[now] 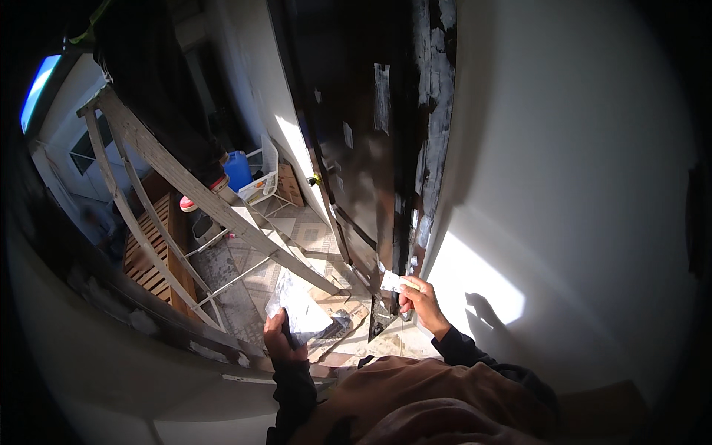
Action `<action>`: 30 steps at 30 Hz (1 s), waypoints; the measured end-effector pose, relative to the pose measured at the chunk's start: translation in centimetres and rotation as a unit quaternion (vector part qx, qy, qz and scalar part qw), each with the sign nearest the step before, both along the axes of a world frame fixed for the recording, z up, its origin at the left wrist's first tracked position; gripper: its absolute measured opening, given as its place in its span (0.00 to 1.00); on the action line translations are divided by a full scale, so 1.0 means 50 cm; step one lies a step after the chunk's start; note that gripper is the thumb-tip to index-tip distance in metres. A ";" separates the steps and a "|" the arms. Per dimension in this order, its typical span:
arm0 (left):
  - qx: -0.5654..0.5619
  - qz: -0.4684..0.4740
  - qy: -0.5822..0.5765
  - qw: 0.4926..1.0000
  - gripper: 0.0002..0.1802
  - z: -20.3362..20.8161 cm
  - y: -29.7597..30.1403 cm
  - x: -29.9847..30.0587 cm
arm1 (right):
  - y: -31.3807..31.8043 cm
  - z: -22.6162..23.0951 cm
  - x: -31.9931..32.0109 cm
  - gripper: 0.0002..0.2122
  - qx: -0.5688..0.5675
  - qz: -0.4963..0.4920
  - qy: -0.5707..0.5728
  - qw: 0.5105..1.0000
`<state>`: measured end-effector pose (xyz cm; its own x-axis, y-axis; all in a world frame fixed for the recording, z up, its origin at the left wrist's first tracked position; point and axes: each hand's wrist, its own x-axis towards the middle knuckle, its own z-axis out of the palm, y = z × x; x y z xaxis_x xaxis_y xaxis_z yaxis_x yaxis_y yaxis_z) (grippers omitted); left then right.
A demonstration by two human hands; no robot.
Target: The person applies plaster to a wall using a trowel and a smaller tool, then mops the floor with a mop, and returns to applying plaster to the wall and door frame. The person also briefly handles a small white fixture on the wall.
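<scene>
My left hand (279, 341) is closed on a white-smeared plate (300, 308), probably a filler board, with a dark part under my fingers. My right hand (424, 305) grips a putty knife (391, 282) whose pale blade is against or very close to the lower part of a dark brown door (356, 185); contact cannot be made out. White filler patches dot the door. More filler runs in a rough strip down the door frame (435, 141) beside the white wall.
A wooden stepladder (200, 178) stands at left, with a person in dark clothes (144, 89) on it. Beyond are a blue jerrycan (238, 170), a cardboard box (290, 185) and a slatted wooden frame (153, 248). Another person (100, 226) is dimly visible at far left.
</scene>
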<state>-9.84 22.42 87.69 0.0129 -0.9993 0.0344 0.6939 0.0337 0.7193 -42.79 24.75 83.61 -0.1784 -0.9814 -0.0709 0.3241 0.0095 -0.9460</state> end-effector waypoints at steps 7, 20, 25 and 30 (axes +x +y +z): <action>-0.279 0.249 -0.559 0.740 0.21 0.054 0.028 0.020 | 0.039 -0.063 0.075 0.16 0.081 0.075 -0.034 0.993; 0.084 0.144 -0.061 0.984 0.06 0.028 0.065 0.027 | -0.151 0.385 -0.047 0.11 -0.369 -0.168 0.682 0.609; 0.138 0.099 0.028 0.985 0.11 -0.042 0.064 0.010 | -0.326 0.740 -0.098 0.11 -0.392 -0.284 0.850 0.209; 0.013 0.098 -0.162 0.982 0.17 -0.110 0.050 0.014 | -0.434 0.895 -0.091 0.07 -0.335 -0.275 0.899 0.068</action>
<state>-9.14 24.94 82.19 0.1984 -0.9791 0.0439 0.4106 0.1237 0.9034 -47.36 3.03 128.37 0.6691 -0.4673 0.5778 -0.5429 0.2236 0.8095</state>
